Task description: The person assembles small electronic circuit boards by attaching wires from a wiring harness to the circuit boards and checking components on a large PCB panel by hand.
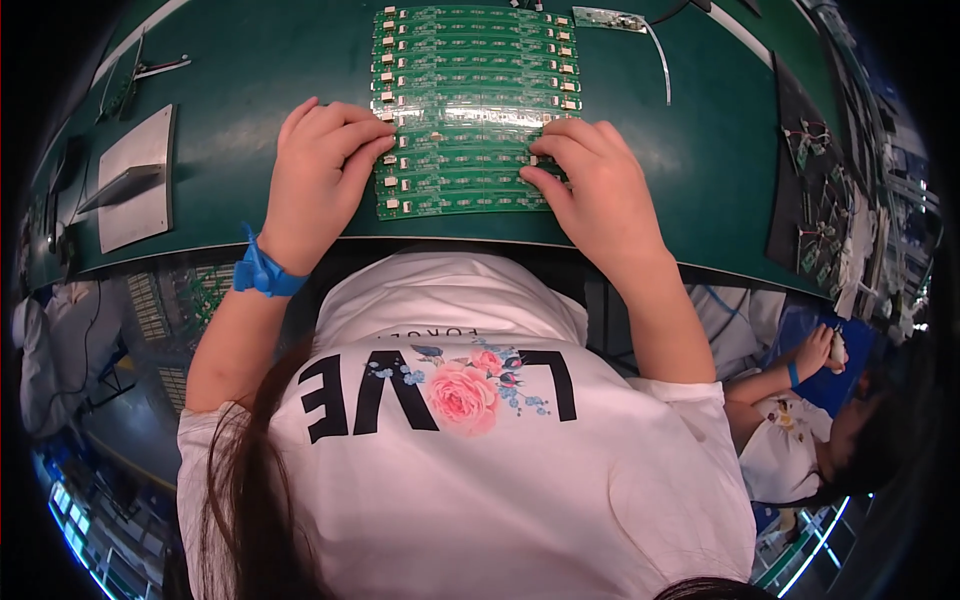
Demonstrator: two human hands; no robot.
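A green circuit board panel [462, 182], made up of several long strips in rows, lies on the green work surface in front of me. White connectors line its left and right sides, and a bright glare crosses its middle. At the panel's left edge my left hand [322, 170], with a blue strap on the wrist, is closed, thumb and forefinger pinching the edge of a strip. My right hand [605, 185] pinches the panel's right side at about the same height, its fingers covering the connectors there.
On the left stands a metal plate with an upright fin [135, 190], with a small wired board [125, 90] beyond it. A separate narrow board [610, 19] with a white strip lies at the back right. Small assemblies [820, 245] rest on a black mat. A co-worker's hand [815, 350] shows at right.
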